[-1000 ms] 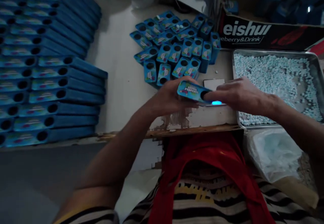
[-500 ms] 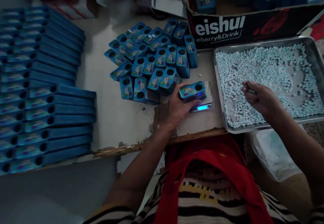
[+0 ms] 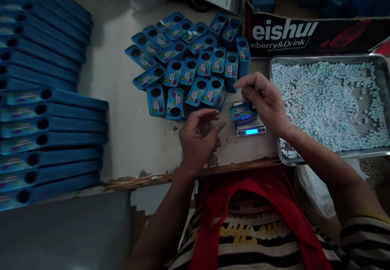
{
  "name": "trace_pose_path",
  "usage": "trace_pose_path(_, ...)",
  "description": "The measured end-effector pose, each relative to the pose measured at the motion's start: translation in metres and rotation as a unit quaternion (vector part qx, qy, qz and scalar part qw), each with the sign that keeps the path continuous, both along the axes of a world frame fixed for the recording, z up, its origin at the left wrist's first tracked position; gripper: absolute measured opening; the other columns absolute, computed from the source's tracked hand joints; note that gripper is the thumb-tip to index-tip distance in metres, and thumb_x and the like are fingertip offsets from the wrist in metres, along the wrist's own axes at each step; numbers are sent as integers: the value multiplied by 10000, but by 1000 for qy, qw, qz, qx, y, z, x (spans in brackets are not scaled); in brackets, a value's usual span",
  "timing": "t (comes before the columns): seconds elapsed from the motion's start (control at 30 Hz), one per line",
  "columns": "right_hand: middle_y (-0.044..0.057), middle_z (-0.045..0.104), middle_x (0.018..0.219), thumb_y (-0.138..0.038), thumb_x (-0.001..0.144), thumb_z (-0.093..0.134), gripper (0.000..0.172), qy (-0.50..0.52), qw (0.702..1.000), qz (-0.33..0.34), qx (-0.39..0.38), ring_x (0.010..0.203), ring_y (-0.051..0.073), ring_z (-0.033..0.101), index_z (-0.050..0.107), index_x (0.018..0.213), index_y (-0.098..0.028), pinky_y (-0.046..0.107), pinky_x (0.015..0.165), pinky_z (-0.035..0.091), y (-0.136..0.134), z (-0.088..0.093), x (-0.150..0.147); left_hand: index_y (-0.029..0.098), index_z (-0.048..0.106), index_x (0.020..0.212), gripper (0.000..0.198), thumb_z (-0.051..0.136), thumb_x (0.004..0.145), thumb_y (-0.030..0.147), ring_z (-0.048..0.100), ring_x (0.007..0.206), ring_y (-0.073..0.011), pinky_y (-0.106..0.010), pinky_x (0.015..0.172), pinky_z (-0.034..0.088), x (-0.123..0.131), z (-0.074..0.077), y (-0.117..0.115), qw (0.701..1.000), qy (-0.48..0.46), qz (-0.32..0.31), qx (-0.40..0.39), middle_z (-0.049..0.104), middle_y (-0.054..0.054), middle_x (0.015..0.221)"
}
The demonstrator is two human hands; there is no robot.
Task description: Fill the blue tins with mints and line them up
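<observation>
A small digital scale (image 3: 261, 131) with a lit blue display sits near the table's front edge. On it stands a blue candy tin (image 3: 239, 112) with its label side up. Above the right end of this tin is my right hand (image 3: 268, 103), its fingers pinched and partly covering the tin's round hole. Whatever the fingertips hold is too small to make out. My left hand (image 3: 196, 138) is just left of the scale, touching nothing, with thumb and fingers apart. Pale blue and white candies (image 3: 323, 99) lie in a metal tray (image 3: 282, 154) to the right.
Several open blue tins (image 3: 181, 72) are grouped behind my left hand, with a few loose candies on some lids. Long rows of blue tins (image 3: 70, 129) fill the left side. A black printed carton (image 3: 283, 38) holding more tins stands behind the tray.
My right hand has moved left from the candy tray to above the tin. My left hand has let go of the tin on the scale and drawn back left.
</observation>
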State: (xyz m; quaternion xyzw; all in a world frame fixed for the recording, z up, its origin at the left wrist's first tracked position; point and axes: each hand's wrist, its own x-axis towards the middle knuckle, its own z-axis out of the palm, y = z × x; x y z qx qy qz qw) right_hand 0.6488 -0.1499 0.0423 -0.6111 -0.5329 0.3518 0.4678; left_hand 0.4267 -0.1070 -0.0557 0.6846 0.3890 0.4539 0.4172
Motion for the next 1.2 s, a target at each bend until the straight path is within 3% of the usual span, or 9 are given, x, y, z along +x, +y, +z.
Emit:
trace_pose_path(0.17,31,745,1216,-336,1120,560,143,0,997,8,79,1029,229,710,703,1120,-339,464,1037,643,-6,-12,-4,254,779,1212,320,895,918,305,832,1041,-218,-379,1009,709,-1,-3,1,1000,13,-13,10,825,-38,1149)
trace_pose_path(0.3,48,709,1127,-409,1145,571,179,1,999,-19,40,1024,238,716,695,1239,-320,446,972,642,-9,-14,-10,250,793,1174,260,883,937,308,831,1017,-227,-391,982,716,-2,0,1,1000,19,-9,4,824,-43,1115)
trace_pose_path(0.4,77,729,1289,-537,1142,585,298,-36,995,-92,5,1214,286,692,657,1376,-367,447,934,638,-15,-1,2,266,817,1142,196,873,956,246,816,952,-209,-362,900,714,5,12,2,999,-5,-6,36,819,-32,1099)
trace_pose_path(0.53,88,747,1370,-608,1137,566,350,-83,966,-245,-15,1298,306,677,637,1404,-394,428,897,619,-46,3,68,312,862,1060,119,885,973,233,789,1057,-246,-422,1020,669,18,34,15,991,44,-29,127,812,-17,1075)
trace_pose_path(0.63,116,763,1192,-520,1035,715,268,-169,943,-284,-41,1160,311,727,717,1160,-283,435,890,606,-94,-19,137,326,891,971,128,953,887,251,756,1027,-267,-456,1025,630,25,43,35,982,102,-75,141,788,-13,1025)
trace_pose_path(0.73,156,736,1286,-509,1016,725,343,-282,911,-285,-96,1173,332,734,738,1236,-246,469,913,635,-153,-42,188,323,898,901,121,983,821,289,727,989,-260,-436,965,604,35,44,54,976,128,-120,131,765,-6,991)
trace_pose_path(0.87,234,605,1615,-632,1043,734,701,-476,847,-186,-148,1485,445,592,613,1608,-236,635,1174,556,-208,-50,211,313,898,875,172,1015,756,356,706,967,-256,-395,891,585,60,41,65,970,128,-151,142,746,-14,978)
trace_pose_path(1.0,248,427,1828,-691,977,836,995,-518,833,13,-193,1651,494,426,450,1785,-258,700,1286,435,-222,-54,209,287,893,899,153,977,771,274,722,987,-247,-385,920,608,77,44,54,967,125,-145,165,761,-25,997)
trace_pose_path(1.2,197,612,1675,-498,1107,700,498,-542,820,133,-131,1523,440,527,697,1558,-287,607,1218,467,-191,-74,201,287,871,893,94,958,856,292,759,982,-253,-418,946,635,43,57,32,971,129,-43,195,800,-21,981)
